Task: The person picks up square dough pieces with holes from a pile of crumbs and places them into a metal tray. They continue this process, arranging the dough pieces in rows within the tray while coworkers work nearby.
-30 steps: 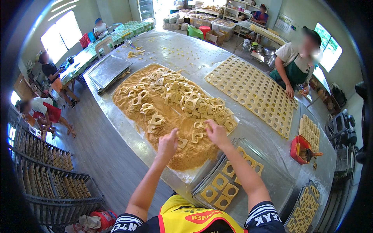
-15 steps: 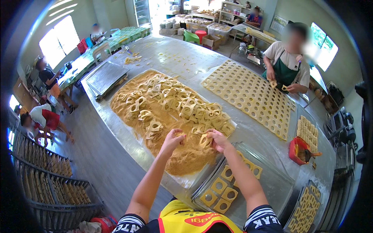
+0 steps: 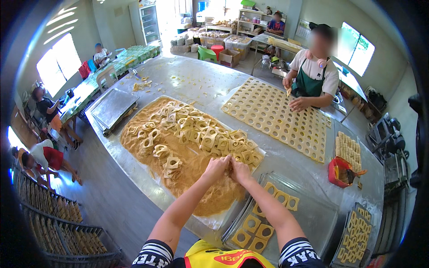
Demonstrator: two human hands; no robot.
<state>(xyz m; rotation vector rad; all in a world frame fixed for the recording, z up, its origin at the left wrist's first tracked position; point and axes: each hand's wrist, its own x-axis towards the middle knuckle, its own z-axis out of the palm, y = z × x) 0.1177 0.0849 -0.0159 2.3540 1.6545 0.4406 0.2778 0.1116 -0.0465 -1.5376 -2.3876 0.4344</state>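
My left hand (image 3: 216, 169) and my right hand (image 3: 240, 172) meet over the near end of a bed of tan crumbs (image 3: 205, 196). Both have their fingers closed, tips together. The right pinches a square dough piece, now mostly hidden behind the fingers; whatever the left grips cannot be made out. Just beyond lies a heap of pale square dough pieces with round holes (image 3: 208, 142), some dusted with crumbs. By my right forearm, a metal tray (image 3: 308, 214) carries several flat dough squares with holes (image 3: 252, 223) in rows.
Across the steel table (image 3: 178, 71), a co-worker (image 3: 313, 73) handles dough beside a large sheet with round holes (image 3: 277, 118). A red container with a brush (image 3: 342, 172) stands right. Stacked trays (image 3: 111, 109) lie far left; another loaded tray (image 3: 355, 236) sits near right. Racks (image 3: 67, 236) stand left.
My hands, apart before, have come together over the crumbs. The co-worker's hands have moved left and lower over the dough sheet. The whole view has shifted slightly.
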